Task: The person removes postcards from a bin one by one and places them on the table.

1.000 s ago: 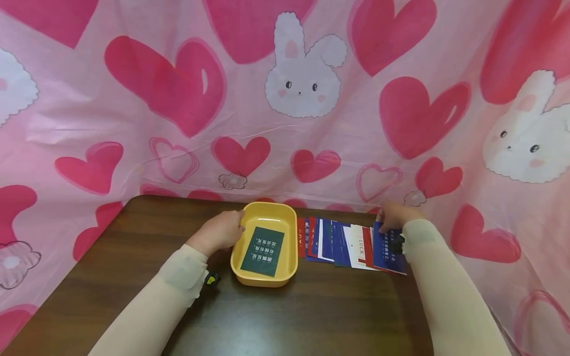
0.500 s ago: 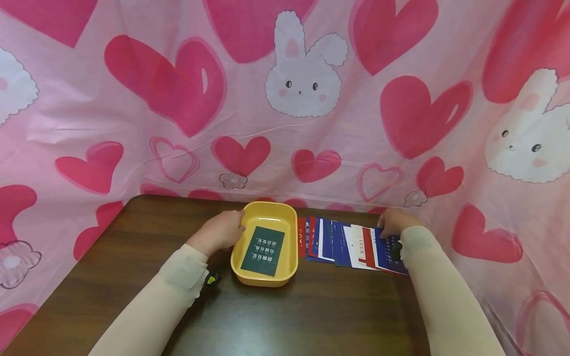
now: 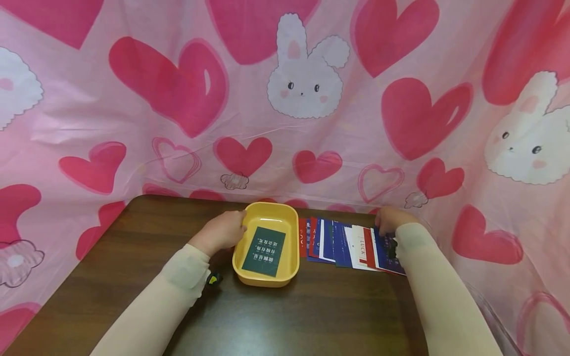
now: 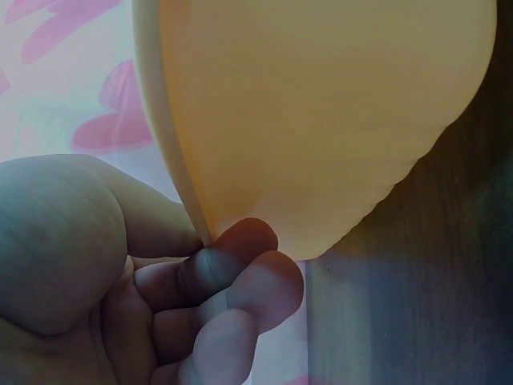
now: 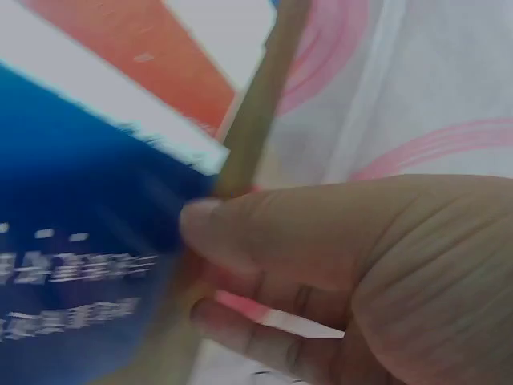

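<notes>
My left hand (image 3: 222,232) grips the left rim of a yellow plastic tray (image 3: 265,282), thumb on one side and curled fingers on the other in the left wrist view. A dark green card (image 3: 264,251) with white writing lies in the tray. At the right end of a card row, my right hand (image 3: 394,219) pinches the far edge of a dark blue card (image 3: 385,247). In the right wrist view the thumb (image 5: 210,227) lies on that card's edge; the forefinger is mostly hidden and the picture is blurred.
Several overlapping red, blue and white cards (image 3: 340,244) lie right of the tray. They rest on a dark wooden table (image 3: 285,316). A pink curtain (image 3: 276,133) with hearts and rabbits hangs close behind the table's far edge.
The blue card at the right has shifted slightly right, baring a white strip beside it. My right hand moved a little right, then back left. The left hand and tray have stayed put.
</notes>
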{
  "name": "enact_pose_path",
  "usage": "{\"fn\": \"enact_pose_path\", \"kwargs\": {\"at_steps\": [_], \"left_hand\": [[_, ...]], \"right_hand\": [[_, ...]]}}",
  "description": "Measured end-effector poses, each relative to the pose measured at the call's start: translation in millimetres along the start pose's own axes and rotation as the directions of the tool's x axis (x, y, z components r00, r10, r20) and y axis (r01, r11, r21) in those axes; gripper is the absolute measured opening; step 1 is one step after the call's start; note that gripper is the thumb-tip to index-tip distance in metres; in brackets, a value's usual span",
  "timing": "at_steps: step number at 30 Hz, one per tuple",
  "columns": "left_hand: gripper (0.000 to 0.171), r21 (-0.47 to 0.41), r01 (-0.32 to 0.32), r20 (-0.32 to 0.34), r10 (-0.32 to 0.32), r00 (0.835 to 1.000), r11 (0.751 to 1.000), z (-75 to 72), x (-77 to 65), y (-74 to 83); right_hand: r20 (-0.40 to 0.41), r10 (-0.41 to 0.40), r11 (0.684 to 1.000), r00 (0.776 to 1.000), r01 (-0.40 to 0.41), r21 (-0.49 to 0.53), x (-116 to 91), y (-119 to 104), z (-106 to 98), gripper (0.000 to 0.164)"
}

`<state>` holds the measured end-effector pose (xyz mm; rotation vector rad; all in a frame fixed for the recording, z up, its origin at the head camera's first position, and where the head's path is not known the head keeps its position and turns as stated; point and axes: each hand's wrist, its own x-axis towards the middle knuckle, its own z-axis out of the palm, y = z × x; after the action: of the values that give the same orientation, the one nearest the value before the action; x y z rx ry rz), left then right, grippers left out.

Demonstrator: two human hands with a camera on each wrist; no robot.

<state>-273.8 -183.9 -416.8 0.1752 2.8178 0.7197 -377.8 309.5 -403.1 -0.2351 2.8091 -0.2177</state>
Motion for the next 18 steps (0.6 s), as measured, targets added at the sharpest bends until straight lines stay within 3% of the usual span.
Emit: {"fn": "enact_pose_path", "kwargs": {"at_steps": [6,9,13,18], "left_hand": [[0.065,0.000,0.000,0.002,0.000,1.000,1.000,-0.3,-0.6,1.1],[0.065,-0.003,0.009,0.004,-0.009,1.000,1.000,-0.4,-0.5,0.8],[0.066,-0.006,0.016,0.007,-0.016,1.000,1.000,0.1,-0.4,0.9],[0.065,-0.009,0.018,0.011,-0.017,1.000,1.000,0.3,-0.8,1.9]], "right_hand": [[-0.039,-0.009,0.998,0.999,0.011,0.065,-5,-44,-19,0.044],[-0.057,-0.101,0.992,0.993,0.105,0.076,-7,-77,-29,0.040],[-0.075,-0.268,0.962,0.961,0.271,0.041,-12,-121,-39,0.034],[-0.098,-0.386,0.920,0.917,0.390,0.033,-16,-171,-46,0.032]]}}
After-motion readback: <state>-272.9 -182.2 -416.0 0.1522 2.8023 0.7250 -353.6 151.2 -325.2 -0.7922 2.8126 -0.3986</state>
